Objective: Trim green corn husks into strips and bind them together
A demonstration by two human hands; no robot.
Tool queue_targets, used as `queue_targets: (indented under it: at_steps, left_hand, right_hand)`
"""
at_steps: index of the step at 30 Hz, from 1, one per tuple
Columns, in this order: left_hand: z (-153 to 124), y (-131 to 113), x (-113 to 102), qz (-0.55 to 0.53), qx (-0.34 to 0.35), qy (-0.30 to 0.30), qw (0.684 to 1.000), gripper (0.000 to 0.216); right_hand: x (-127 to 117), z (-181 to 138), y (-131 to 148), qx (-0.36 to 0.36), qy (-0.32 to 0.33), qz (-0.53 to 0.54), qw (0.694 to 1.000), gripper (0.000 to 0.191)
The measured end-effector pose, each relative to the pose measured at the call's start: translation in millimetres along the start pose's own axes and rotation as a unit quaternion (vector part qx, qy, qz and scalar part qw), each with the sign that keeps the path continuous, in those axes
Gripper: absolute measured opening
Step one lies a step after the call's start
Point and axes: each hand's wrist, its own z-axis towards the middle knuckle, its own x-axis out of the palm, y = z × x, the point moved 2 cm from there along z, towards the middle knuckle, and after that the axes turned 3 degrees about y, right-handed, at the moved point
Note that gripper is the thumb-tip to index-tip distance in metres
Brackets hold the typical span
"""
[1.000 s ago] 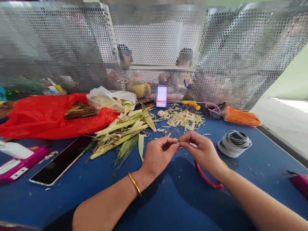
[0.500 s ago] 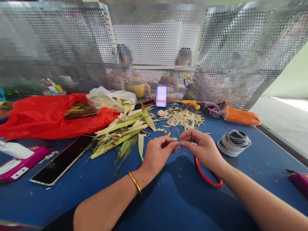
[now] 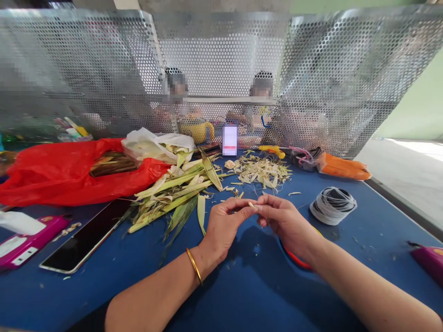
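My left hand (image 3: 224,223) is closed in a pinch on a small pale piece of corn husk (image 3: 253,204) above the blue table. The fingertips of my right hand (image 3: 290,221) meet it there, also pinched at the piece's right end; how much of it they grip is hidden. Under my right wrist lies a red loop-shaped handle (image 3: 298,261), mostly covered by the hand. Beyond my hands spreads a heap of cut husk bits (image 3: 265,170). Long green and yellow husk strips (image 3: 173,196) lie to the left of my left hand.
A spool of grey cord (image 3: 333,206) stands on the right, near an orange packet (image 3: 344,167). Leftward are a red plastic bag (image 3: 51,170), a dark phone (image 3: 86,235) and a magenta device (image 3: 38,240). A perforated metal screen (image 3: 221,60) closes the back, with people behind it.
My fingertips have come closer together, and the pale husk piece now shows between them. My right hand has shifted slightly left and down, covering more of the red handle.
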Motion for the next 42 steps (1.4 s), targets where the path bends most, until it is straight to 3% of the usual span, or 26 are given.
queue_targets:
  at_steps: [4,11,16,19,29,37,42]
  left_hand:
    - [1,0,0,-0.036,-0.024,-0.009,0.999,0.014]
    - [2,2,-1,-0.076,-0.075,-0.022,0.994,0.017]
    - [1,3,0,-0.051,-0.099,0.010,0.994,0.020]
    - [0,4,2,0.004,-0.084,0.039,0.996,0.018]
    - [0,3,-2,0.150,-0.033,0.071,0.986,0.030]
    - [1,4,1,0.045,-0.076,0.078,0.993,0.009]
    - [0,4,1,-0.009,-0.113,0.069,0.991,0.012]
  right_hand:
    - [1,0,2,0.034,0.008,0.003,0.999,0.026]
    - [6,-2,14,-0.027,0.015,-0.125,0.992,0.025]
    - [-1,-6,21,-0.154,-0.036,-0.312,0.937,0.020]
    - [-1,-8,22,-0.153,-0.032,-0.379,0.912,0.017]
    - [-5,-3,14,-0.067,0.032,-0.351,0.933,0.024]
    - [-5,-3,7,-0.131,-0.054,-0.367,0.919,0.024]
    - [-3,-1,6,-0.142,-0.060,-0.359,0.921,0.025]
